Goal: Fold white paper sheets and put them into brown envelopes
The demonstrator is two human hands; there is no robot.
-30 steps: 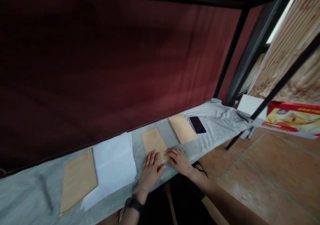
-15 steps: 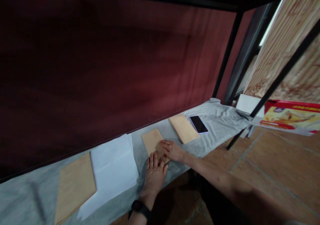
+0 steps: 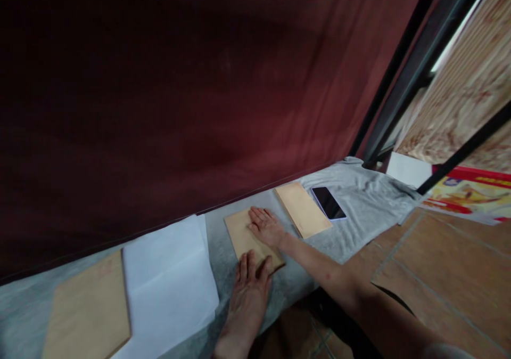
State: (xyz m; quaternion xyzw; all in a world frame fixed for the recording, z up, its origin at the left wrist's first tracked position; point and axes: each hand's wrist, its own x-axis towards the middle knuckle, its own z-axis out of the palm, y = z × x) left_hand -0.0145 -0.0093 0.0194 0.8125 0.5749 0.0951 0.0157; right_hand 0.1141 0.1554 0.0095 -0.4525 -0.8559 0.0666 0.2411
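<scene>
A brown paper envelope (image 3: 238, 230) lies flat on the grey cloth, with both hands on it. My left hand (image 3: 249, 284) rests on its near edge, fingers stretched out. Farther up, my right hand (image 3: 268, 228) lies flat across the envelope's right side, fingers extended. Just right of it is a stack of lighter tan envelopes (image 3: 303, 210). Left of my hands lie white paper sheets (image 3: 170, 279), and beyond them a larger group of brown envelopes (image 3: 90, 311).
A phone (image 3: 328, 203) with a dark screen lies right of the tan stack. Grey cloth (image 3: 359, 188) covers the narrow shelf, which backs onto a dark red panel (image 3: 223, 108). Black metal bars (image 3: 391, 76) frame the right end. A red and yellow box (image 3: 471, 194) stands beyond, over the tiled floor.
My right hand has slid up and away along the envelope, from its near part to its far right side. My left hand stays at the near edge. The view has shifted slightly.
</scene>
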